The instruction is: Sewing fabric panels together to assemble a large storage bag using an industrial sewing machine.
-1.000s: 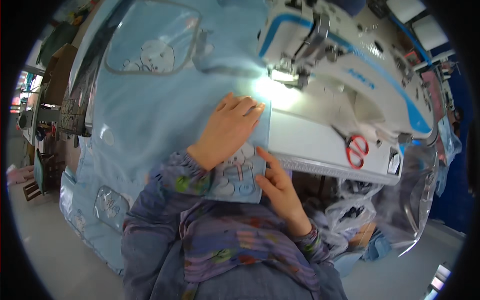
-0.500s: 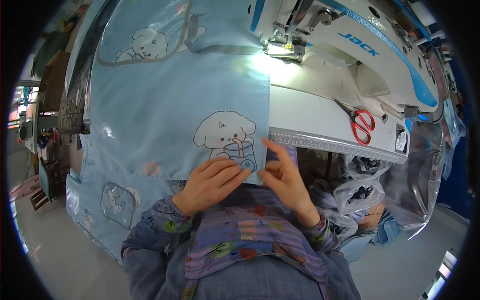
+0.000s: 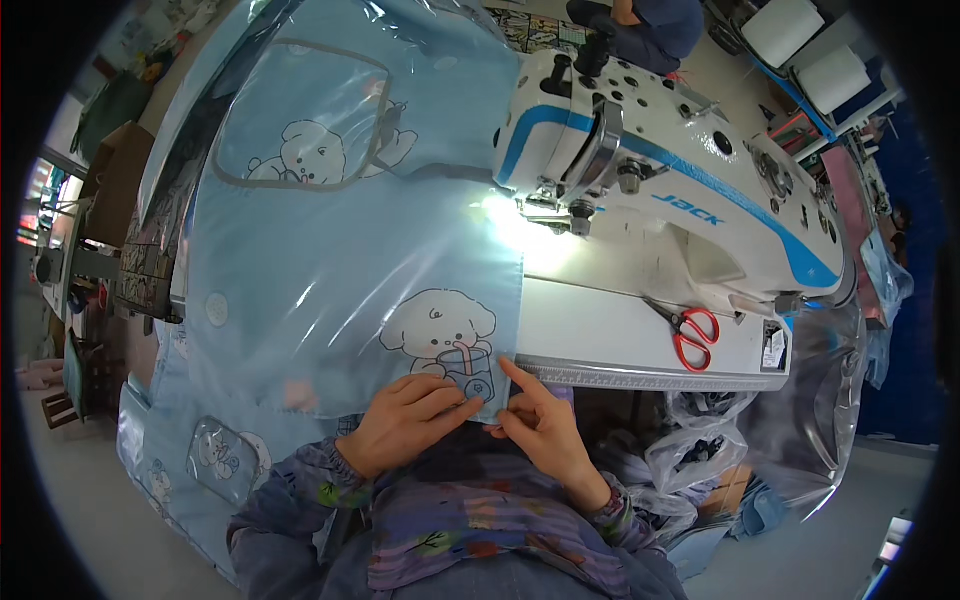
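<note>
A light blue cloth panel [image 3: 350, 250] with printed white puppies lies in front of me, its right edge running up to the sewing machine's lit needle area [image 3: 545, 222]. My left hand [image 3: 405, 425] rests palm down on its lower edge, fingers lying over the cloth beside the printed cup. At the lower right corner, my right hand [image 3: 548, 440] has its thumb and curled fingers on the cloth edge. Its index finger stretches up along that edge. The undersides of both hands are hidden. A grey-bound clear pocket [image 3: 300, 120] sits on the panel's far part.
The white and blue sewing machine [image 3: 680, 190] stands at the right. Red-handled scissors [image 3: 690, 335] lie on its bed, behind a metal ruler strip [image 3: 640, 377] along the near edge. Plastic bags [image 3: 700, 450] hang below. Another person [image 3: 650, 30] is at the back.
The view has tilted, so cloth and machine appear lower in it. My right hand has come in from beside the cloth's corner onto it, its thumb now at the edge. The left stays on the cloth.
</note>
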The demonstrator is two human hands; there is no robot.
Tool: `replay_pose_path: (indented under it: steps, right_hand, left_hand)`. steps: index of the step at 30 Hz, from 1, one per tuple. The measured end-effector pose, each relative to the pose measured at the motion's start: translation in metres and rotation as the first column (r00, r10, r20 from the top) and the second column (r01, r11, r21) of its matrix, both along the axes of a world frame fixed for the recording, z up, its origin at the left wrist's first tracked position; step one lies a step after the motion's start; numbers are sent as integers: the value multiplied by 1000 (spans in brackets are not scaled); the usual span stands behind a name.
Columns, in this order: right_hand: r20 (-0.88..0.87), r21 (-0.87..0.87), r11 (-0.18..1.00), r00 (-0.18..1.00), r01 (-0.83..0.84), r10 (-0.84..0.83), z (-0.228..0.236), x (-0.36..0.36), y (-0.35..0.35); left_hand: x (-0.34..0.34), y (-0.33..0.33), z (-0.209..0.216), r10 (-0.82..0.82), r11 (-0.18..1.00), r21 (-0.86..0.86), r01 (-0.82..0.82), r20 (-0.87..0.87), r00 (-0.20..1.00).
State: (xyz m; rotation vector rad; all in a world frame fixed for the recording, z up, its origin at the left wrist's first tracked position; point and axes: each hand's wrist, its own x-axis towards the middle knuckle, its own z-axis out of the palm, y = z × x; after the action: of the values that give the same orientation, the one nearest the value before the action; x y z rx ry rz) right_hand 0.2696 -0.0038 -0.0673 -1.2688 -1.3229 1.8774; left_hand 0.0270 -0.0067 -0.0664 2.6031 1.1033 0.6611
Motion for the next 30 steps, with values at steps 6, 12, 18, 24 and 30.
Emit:
replay_pose_path:
  steps: [6,12,18,24,30]
  right_hand:
    - [40,86,996,999,32,-36,0,-3,23]
    - [120,125,992,992,20,-35,11,-4,50]
    - [316,190,977,948,-92,28,17,-1,64]
    - [454,404,898,891,-175,-31,9,-1,83]
    - [533,488,837,844,-248,-62,7,-1,113]
  left_hand:
    - [0,28,2,-5,1000,6,5,33,999]
    - [-3,57,0,-5,1000,23,4,26,1000]
    - [-4,87,-4,1,998,67,-2,16,1000]
    - [-4,119,-6,-5,993,114,4,5,1000]
    - [-4,150,-8,-9,989,148,9,-1,1000]
